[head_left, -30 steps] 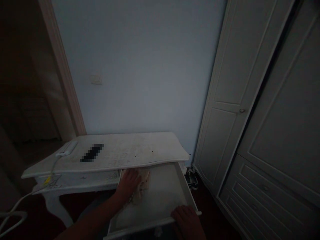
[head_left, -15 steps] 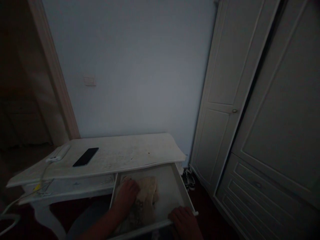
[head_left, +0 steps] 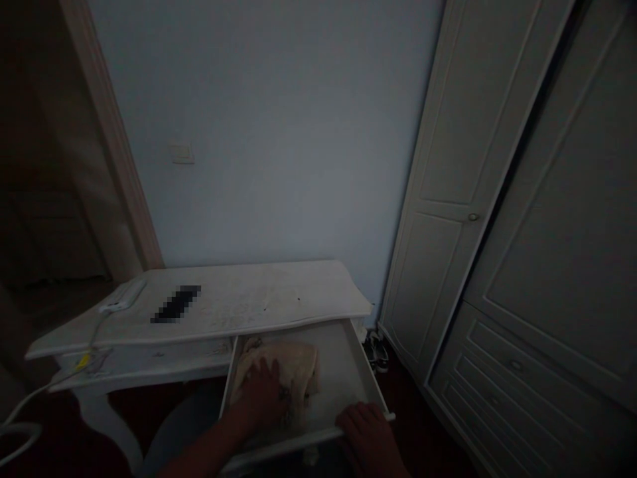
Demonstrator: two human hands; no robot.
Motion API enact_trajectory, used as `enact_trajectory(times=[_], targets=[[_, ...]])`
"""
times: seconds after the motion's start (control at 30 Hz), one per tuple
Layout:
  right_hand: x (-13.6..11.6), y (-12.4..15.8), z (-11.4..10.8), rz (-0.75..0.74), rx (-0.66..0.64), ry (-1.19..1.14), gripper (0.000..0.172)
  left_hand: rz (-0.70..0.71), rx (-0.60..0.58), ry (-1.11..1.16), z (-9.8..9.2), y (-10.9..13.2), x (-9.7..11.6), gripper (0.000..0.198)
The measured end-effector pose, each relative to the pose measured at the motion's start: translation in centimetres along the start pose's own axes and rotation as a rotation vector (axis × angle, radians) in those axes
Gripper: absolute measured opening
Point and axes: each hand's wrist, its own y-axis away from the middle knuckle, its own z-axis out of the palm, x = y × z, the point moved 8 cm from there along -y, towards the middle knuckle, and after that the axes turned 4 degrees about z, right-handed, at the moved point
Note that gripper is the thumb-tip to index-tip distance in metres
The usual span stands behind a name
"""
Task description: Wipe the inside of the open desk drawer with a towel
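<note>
A white desk (head_left: 249,305) stands against the wall with its right drawer (head_left: 365,378) pulled out. A crumpled beige cloth (head_left: 293,368) lies inside the drawer. My left hand (head_left: 263,395) rests flat on the cloth with its fingers spread. My right hand (head_left: 365,431) curls over the drawer's front edge near its right corner. The room is dim.
A dark phone (head_left: 175,304) and a white power strip (head_left: 124,299) with its cord lie on the desktop's left part. A tall white wardrobe (head_left: 522,232) fills the right side. Shoes (head_left: 377,348) sit on the floor between desk and wardrobe. A doorway opens at left.
My left hand has drawn the cloth from the drawer's back left toward the front and middle, spreading it out. My right hand stays on the drawer front.
</note>
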Motion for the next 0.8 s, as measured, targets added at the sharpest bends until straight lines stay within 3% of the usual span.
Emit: enact_trajectory(times=[0.27, 0.4, 0.6, 0.8], targets=[[0.0, -0.2, 0.1, 0.023, -0.020, -0.018, 0.023, -0.040, 0.059, 0.060, -1.4, -4.3, -2.2, 0.099], [0.0, -0.1, 0.4, -0.012, 0.023, 0.017, 0.021, -0.014, 0.077, 0.086, -2.3, -5.9, -2.2, 0.102], [0.2, 0.2, 0.6, -0.006, 0.087, 0.019, 0.015, 0.097, 0.127, 0.095, -3.9, -7.1, -0.3, 0.090], [0.2, 0.1, 0.8, -0.050, 0.127, 0.041, 0.017, 0.202, 0.159, 0.107, -5.0, -9.3, 4.2, 0.061]])
